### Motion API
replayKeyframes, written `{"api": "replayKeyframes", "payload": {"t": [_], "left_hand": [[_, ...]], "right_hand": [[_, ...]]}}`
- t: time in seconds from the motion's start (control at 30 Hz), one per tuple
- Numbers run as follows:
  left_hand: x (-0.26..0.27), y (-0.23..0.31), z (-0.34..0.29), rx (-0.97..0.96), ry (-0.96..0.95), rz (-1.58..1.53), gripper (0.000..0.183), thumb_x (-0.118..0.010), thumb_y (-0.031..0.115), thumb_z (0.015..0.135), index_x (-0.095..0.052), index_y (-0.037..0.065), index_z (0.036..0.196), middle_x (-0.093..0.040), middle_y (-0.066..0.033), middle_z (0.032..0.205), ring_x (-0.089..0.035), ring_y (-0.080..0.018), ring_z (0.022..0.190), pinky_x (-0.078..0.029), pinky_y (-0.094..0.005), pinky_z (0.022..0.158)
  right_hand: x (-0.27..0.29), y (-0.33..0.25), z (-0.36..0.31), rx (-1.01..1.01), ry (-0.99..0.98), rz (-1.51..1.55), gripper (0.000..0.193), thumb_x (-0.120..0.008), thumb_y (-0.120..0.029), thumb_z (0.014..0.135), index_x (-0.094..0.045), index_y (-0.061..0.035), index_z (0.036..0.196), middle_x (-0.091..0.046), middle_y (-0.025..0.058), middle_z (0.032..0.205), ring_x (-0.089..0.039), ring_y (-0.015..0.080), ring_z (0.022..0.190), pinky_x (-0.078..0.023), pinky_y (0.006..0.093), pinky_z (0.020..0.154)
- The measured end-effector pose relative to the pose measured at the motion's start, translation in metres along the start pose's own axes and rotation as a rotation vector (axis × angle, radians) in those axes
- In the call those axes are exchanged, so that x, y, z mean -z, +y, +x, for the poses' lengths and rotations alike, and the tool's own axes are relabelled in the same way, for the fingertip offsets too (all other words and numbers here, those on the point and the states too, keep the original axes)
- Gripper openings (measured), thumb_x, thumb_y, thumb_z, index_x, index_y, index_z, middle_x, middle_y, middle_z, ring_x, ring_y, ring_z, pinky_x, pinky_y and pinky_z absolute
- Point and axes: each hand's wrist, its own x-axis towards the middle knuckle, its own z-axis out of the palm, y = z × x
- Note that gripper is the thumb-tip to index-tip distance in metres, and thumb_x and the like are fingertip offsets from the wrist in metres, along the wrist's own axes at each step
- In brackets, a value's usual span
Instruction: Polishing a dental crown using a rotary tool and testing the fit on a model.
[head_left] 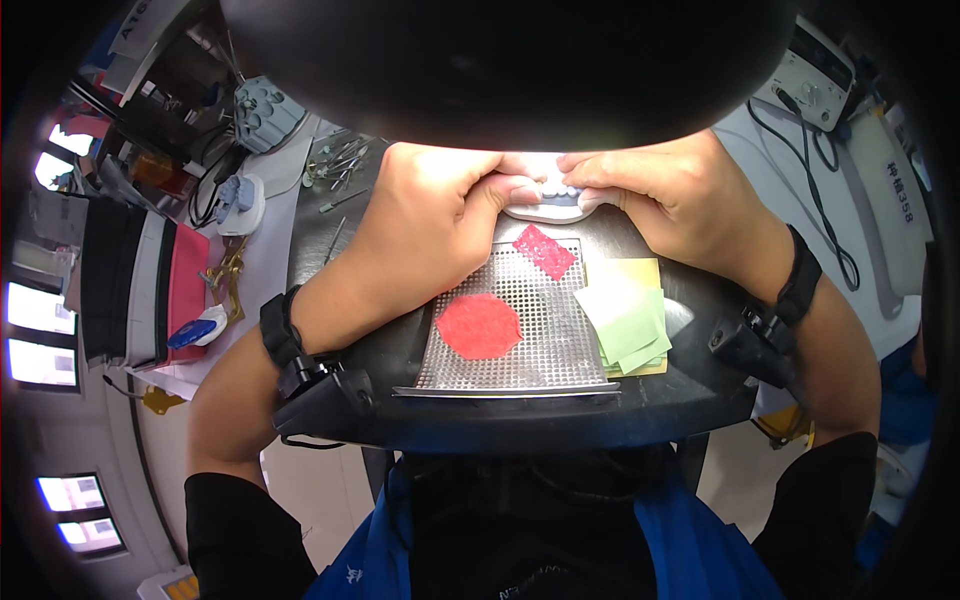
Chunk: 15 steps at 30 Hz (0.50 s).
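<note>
Elbows out wide; left forearm and right forearm angling inward. Left hand: fingers curled, thumb pointing right. Right hand: index finger extended leftward above its thumb. Hands close together, wrists well apart.

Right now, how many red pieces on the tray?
2: roundish red piece on the tray, left side; smaller rectangular red piece at its far edge. The left hand could hide more.

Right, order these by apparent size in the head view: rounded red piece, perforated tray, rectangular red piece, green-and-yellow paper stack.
1. Perforated tray
2. Green-and-yellow paper stack
3. Rounded red piece
4. Rectangular red piece
</note>
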Motion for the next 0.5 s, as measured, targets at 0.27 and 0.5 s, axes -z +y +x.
{"api": "replayKeyframes", "payload": {"t": [0.27, 0.5], "left_hand": [[0.005, 0.005, 0.004, 0.087, -0.061, -0.001, 0.011, -0.073, 0.005, 0.094, -0.076, -0.002, 0.101, -0.075, -0.0102, 0.091, -0.071, -0.0167, 0.085, -0.055, -0.0276, 0.081], [0.001, 0.005, -0.004, 0.337, 0.163, -0.547, 0.012, -0.073, -0.001, 0.091, -0.076, -0.002, 0.103, -0.076, -0.0070, 0.100, -0.069, -0.0120, 0.091, -0.055, -0.0294, 0.079]], "right_hand": [[0.002, 0.003, 0.000, -0.034, -0.046, 0.050, 0.012, -0.071, -0.005, 0.085, -0.072, -0.0001, 0.096, -0.076, 0.0143, 0.095, -0.074, 0.0311, 0.087, -0.059, 0.0376, 0.081], [0.014, -0.002, 0.007, 0.072, 0.031, -0.105, 0.017, -0.078, -0.008, 0.083, -0.076, -0.0043, 0.100, -0.077, 0.0095, 0.105, -0.072, 0.0280, 0.099, -0.056, 0.0395, 0.090]]}}
